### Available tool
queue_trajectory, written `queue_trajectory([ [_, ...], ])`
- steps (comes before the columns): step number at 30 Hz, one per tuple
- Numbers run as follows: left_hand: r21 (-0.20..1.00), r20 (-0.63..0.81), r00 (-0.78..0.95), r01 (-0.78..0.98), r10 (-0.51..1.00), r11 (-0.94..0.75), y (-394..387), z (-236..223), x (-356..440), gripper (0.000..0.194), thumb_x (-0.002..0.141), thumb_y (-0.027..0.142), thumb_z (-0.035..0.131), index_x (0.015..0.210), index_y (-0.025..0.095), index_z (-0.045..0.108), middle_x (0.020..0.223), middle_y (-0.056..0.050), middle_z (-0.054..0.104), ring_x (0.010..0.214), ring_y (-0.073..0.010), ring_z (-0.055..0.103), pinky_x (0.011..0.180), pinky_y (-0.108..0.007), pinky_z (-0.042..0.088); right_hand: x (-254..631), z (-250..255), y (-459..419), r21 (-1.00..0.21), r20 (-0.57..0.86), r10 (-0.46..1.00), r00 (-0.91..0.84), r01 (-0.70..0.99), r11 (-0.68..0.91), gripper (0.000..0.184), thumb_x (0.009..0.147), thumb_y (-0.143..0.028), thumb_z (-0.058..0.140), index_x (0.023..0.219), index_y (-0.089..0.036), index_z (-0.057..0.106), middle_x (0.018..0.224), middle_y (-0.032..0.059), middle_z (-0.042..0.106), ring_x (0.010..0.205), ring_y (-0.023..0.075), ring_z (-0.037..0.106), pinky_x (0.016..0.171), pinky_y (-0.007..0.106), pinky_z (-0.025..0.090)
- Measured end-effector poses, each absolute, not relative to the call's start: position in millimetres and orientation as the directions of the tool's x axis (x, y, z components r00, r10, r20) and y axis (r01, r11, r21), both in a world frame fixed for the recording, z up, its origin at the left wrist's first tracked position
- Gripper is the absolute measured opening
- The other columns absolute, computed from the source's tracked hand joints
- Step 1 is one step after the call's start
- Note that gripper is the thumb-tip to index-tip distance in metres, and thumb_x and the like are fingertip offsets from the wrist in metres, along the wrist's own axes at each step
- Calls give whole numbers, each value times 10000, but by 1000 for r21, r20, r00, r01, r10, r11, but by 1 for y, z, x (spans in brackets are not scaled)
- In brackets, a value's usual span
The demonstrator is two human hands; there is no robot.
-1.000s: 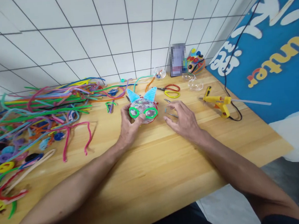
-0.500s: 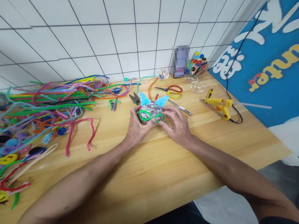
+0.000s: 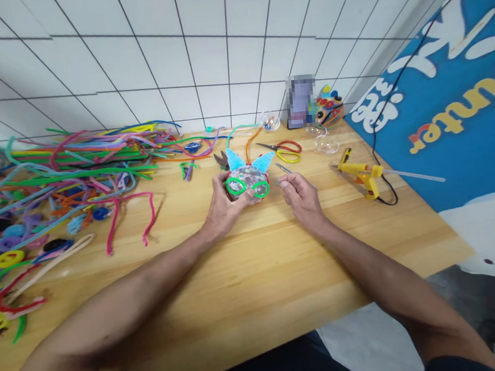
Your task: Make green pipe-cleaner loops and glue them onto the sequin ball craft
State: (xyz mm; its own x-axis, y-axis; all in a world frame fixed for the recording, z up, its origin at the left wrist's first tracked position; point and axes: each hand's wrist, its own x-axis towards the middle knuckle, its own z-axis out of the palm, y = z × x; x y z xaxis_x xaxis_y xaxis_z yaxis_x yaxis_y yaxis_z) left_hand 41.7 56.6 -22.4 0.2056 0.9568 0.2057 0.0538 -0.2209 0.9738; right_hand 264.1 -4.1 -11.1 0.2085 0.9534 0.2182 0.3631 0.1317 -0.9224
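My left hand (image 3: 224, 206) grips a round, mottled grey ball (image 3: 250, 178) from its left side, thumb across the front. Two pointed light-blue ears (image 3: 264, 162) stand on its top, and two green rings (image 3: 261, 189) sit on its front like glasses. To the right of the ball and apart from it, my right hand (image 3: 302, 199) has its thumb and fingers pinched together. A tiny bit of something seems to show at the fingertips, too small to name. A slim craft knife (image 3: 283, 169) lies just behind that hand, partly hidden by it.
Pliers (image 3: 221, 160) and red-and-yellow scissors (image 3: 286, 151) lie behind the ball. A yellow glue gun (image 3: 364, 175) with its cord rests at the right. Many coloured pipe cleaners (image 3: 95, 157) are heaped at the left. Clear plastic domes (image 3: 327, 143) and a phone (image 3: 301, 102) stand near the wall.
My right hand has come away from the ball to the right, its fingers now pinched. The left hand still holds the ball, and both green rings now show fully.
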Motion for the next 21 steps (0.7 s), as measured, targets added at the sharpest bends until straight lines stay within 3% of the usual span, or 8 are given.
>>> queue_trajectory([
  [2,975,197,205,66,959,-215,56,-22,42,759,783,529,880,1342,233,461,1317,-109,656,1170,-281,721,1019,-469,625,265,-4,-3,-931,191,953,235,351,100,365,991,-624,639,964,-260,658,618,-82,429,549,144,396,548,285,330],
  [4,973,197,207,75,958,-217,57,-22,42,756,788,531,880,1345,235,464,1317,-106,654,1180,-285,716,1029,-472,614,268,5,-4,-882,217,955,203,460,103,380,962,-612,670,848,-249,664,613,-65,451,592,150,431,588,293,334],
  [7,971,201,210,84,957,-222,57,-23,42,751,797,527,878,1353,236,466,1319,-104,654,1182,-284,714,1036,-472,600,272,13,-5,-844,233,951,205,528,93,373,958,-578,656,809,-237,679,624,-53,479,632,157,457,614,298,342],
  [10,970,203,205,90,958,-225,59,-26,43,756,795,517,891,1360,235,475,1334,-110,652,1196,-286,709,1047,-471,589,273,11,-1,-884,173,951,256,466,35,361,932,-590,642,838,-243,676,593,-70,469,582,148,431,572,291,348],
  [15,970,204,189,93,961,-224,62,-32,46,766,781,508,915,1361,235,497,1329,-119,652,1230,-302,689,1086,-491,562,271,11,3,-893,-19,983,182,438,-99,423,801,-658,743,772,-251,632,519,-75,537,470,129,465,499,279,368],
  [21,972,208,202,68,957,-226,65,-34,47,786,765,500,926,1368,232,498,1318,-116,658,1244,-308,691,1118,-518,564,294,84,-44,-962,-187,982,34,196,-190,453,744,-612,927,769,-237,673,501,-89,480,440,91,404,456,250,322],
])
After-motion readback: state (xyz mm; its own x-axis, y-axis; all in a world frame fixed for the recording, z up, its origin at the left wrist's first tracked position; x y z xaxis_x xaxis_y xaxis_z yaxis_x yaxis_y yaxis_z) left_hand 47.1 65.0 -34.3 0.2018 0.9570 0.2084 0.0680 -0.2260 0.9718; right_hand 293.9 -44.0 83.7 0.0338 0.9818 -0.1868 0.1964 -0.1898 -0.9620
